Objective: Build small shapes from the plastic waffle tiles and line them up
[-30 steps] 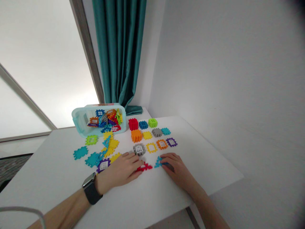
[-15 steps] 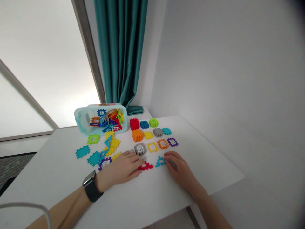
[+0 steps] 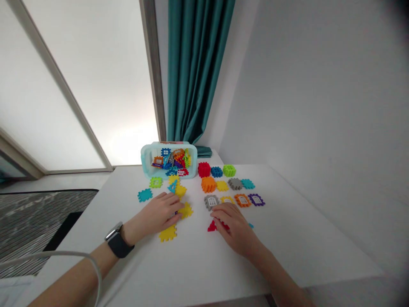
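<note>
My left hand (image 3: 161,214) lies over a loose group of notched plastic tiles, its fingers apart. Its fingertips touch a yellow tile (image 3: 185,210) and a purple tile, mostly covered. Nearer me, another yellow tile (image 3: 168,233) rests flat below that hand. My right hand (image 3: 236,230) is curled over a red triangular tile (image 3: 212,226), with thumb and fingers around it on the tabletop. A bit of a light-blue tile (image 3: 251,225) peeks out behind the right hand. Just beyond its fingertips sits a grey window tile (image 3: 211,202).
A pale-blue tub (image 3: 145,164) of mixed tiles lies at the back of the white table (image 3: 191,268). Tiles stand in rows to its right, including a red stack (image 3: 204,169), an orange stack (image 3: 208,184) and a purple window tile (image 3: 256,199). A cable (image 3: 64,253) crosses the lower left.
The view has swung left. My left hand has left the red triangular tile for the loose group. My right hand has moved left from the light-blue triangular tile onto the red one.
</note>
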Demonstrator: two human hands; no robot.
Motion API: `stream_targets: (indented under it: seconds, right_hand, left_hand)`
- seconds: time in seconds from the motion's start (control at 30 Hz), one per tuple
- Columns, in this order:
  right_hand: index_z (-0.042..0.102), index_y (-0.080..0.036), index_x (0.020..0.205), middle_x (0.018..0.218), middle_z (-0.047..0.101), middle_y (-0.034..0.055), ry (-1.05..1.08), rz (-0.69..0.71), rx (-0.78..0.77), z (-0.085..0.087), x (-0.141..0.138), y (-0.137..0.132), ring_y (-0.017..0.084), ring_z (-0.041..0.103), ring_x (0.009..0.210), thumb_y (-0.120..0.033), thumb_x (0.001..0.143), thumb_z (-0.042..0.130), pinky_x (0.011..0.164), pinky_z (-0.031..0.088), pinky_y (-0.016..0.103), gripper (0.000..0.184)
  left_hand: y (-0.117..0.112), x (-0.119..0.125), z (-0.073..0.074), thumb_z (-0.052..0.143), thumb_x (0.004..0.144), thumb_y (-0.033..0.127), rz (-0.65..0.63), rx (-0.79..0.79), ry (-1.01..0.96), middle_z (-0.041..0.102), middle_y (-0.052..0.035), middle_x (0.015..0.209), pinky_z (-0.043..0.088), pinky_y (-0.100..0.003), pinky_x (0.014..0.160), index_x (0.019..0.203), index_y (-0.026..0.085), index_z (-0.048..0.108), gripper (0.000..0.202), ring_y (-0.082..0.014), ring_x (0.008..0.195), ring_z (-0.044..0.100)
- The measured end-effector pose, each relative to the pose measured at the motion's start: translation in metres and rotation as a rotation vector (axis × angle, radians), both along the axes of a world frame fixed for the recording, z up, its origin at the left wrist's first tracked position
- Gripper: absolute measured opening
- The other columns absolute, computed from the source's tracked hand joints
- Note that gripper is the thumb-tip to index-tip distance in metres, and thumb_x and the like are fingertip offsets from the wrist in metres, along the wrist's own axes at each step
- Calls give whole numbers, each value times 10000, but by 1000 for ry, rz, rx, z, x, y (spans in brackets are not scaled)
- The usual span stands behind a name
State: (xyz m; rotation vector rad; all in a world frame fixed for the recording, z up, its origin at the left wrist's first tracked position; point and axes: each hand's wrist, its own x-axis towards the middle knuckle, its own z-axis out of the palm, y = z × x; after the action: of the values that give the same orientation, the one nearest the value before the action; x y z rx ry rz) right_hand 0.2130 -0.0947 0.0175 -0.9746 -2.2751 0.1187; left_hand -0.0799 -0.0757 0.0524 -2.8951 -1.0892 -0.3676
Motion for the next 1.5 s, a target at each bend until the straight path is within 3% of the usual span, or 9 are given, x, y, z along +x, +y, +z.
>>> stream_targets:
  seconds: [0.13,0.27,0.47,0.63,0.73,0.9,1.07,1.23,1.5]
  right_hand:
    - [655,-207,1016,1080,696,97,-75,65,-29,7,-36,4,257,620,1036,-127,948,527,967,481,474,166]
    - [646,-205,1072,1103,695,80,-176,171,-121,15,-70,3,255,611,1073,-128,937,564,982,470,460,176]
    - [653,-209,1077,1092,701,68,-223,291,-172,27,-109,9,227,627,1067,-160,967,555,957,485,396,155]
    - [657,-215,1063,1153,680,90,-265,253,-116,18,-129,23,267,610,1129,-183,920,628,981,488,441,149]
    - [650,-220,1109,1249,641,117,-234,152,-102,3,-135,24,299,576,1203,-182,898,640,1012,480,487,215]
    - [616,-243,1228,1359,604,108,-221,166,-145,-14,-136,19,298,541,1263,-187,904,621,1057,459,502,329]
    - [603,-222,1276,1392,587,114,-232,187,-181,-12,-132,17,302,525,1281,-192,930,582,1064,456,511,348]
    - [598,-222,1287,1381,594,112,-207,202,-177,-12,-130,17,289,526,1279,-165,920,591,1066,455,499,371]
    - [583,-237,1266,1344,612,100,-165,199,-165,-13,-132,15,285,540,1256,-155,911,593,1070,441,489,364]
  left_hand:
    - [-3,-41,-8,502,994,274,89,-1,-64,668,-71,1116,476,-387,921,1136,235,643,204,-235,1042,620]
    - [-8,-66,-20,517,909,143,152,-21,-100,679,-72,1172,491,-405,960,1150,231,630,280,-242,1094,620]
    - [-13,-79,-41,487,761,47,189,-36,-219,620,-83,1369,439,-461,1104,1183,209,600,465,-253,1271,554]
    - [-14,-85,-50,502,771,70,231,-23,-242,595,-94,1419,408,-510,1137,1209,200,605,469,-272,1349,505]
    - [-13,-86,-50,524,797,90,239,-27,-263,612,-94,1404,427,-512,1119,1147,207,637,386,-276,1335,520]
    - [-14,-84,-49,570,790,118,263,-66,-291,626,-87,1384,429,-495,1108,937,207,619,178,-276,1325,520]
    - [-15,-85,-50,596,805,160,285,-76,-281,662,-67,1275,441,-472,1057,889,218,600,103,-264,1239,556]
    - [-14,-87,-51,667,813,266,301,-38,-289,669,-53,1113,466,-438,981,941,224,593,153,-255,1107,591]
    - [-15,-92,-45,674,785,217,358,74,-446,661,-77,1115,489,-425,977,924,220,545,189,-246,1097,630]
